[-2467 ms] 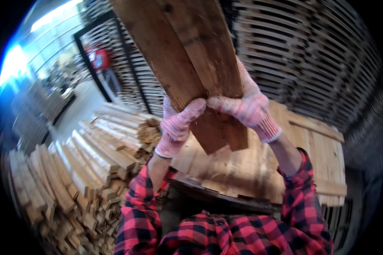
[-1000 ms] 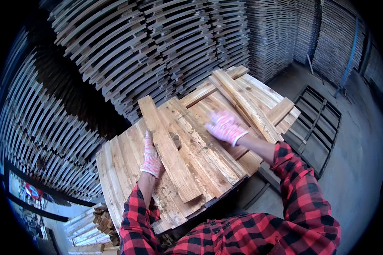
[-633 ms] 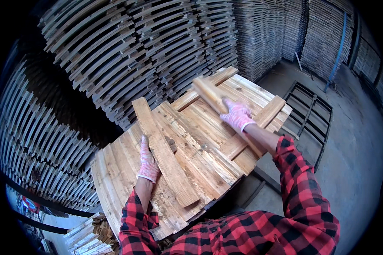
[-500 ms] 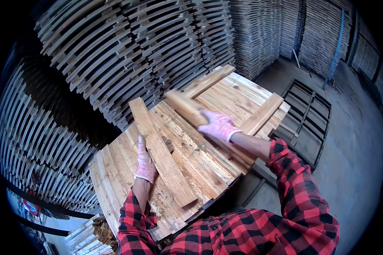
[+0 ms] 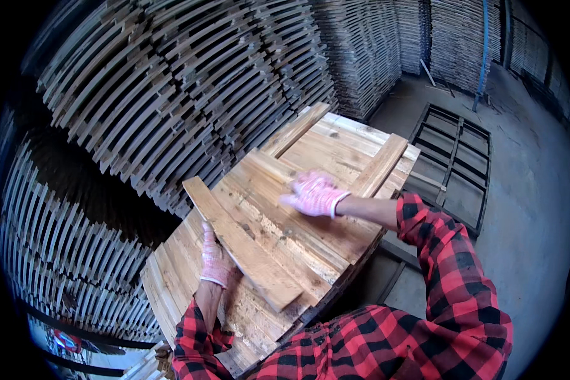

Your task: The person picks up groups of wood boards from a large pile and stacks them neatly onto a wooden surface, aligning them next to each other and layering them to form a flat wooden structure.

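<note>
A stack of pale wooden planks (image 5: 351, 136) lies in front of me, tilted in the picture. My left hand (image 5: 216, 261), in a pink glove, grips the edge of a loose plank (image 5: 247, 247) that lies slantwise on top of the stack. My right hand (image 5: 315, 194), also in a pink glove and blurred by motion, holds down a second plank (image 5: 269, 171) lying flat across the middle of the stack. A narrower batten (image 5: 379, 166) rests along the stack's far right side. Both sleeves are red and black check.
Tall stacks of slatted wooden pallets (image 5: 171, 95) close in on the left and behind. More of these stacks (image 5: 449, 31) line the back wall. A dark metal frame (image 5: 453, 158) lies on the concrete floor (image 5: 525, 209) to the right.
My right hand has brought the plank it held raised down flat onto the stack, slightly toward me. My left hand stays at the slanting plank's edge.
</note>
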Demonstrator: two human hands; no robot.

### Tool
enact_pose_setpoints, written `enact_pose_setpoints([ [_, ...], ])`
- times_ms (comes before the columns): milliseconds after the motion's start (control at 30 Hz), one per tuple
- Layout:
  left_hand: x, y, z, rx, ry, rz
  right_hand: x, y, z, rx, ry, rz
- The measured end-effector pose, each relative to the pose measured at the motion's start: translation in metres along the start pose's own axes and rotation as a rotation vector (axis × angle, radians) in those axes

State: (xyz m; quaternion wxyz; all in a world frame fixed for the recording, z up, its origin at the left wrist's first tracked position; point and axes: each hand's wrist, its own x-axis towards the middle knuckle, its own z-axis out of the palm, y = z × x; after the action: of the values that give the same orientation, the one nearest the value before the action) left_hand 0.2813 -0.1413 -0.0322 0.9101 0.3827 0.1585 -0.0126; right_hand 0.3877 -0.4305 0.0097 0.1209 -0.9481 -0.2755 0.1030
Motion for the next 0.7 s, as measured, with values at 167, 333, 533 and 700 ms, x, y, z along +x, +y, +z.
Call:
enact_pose_setpoints([
  [167,0.041,-0.049,0.053,0.124,-0.201,0.080,-0.017,-0.061,-0.024,0.416,-0.047,-0.162],
  [333,0.070,-0.094,0.110,-0.159,-0.119,-0.088,0.013,0.046,-0.013,0.449,0.330,-0.102],
  [533,0.099,-0.120,0.102,-0.169,-0.071,0.033,0.022,0.123,-0.001,0.228,0.128,-0.094],
  [700,0.076,-0.098,0.129,-0.128,-0.203,-0.006,0.011,0.043,-0.020,0.310,0.116,-0.134],
])
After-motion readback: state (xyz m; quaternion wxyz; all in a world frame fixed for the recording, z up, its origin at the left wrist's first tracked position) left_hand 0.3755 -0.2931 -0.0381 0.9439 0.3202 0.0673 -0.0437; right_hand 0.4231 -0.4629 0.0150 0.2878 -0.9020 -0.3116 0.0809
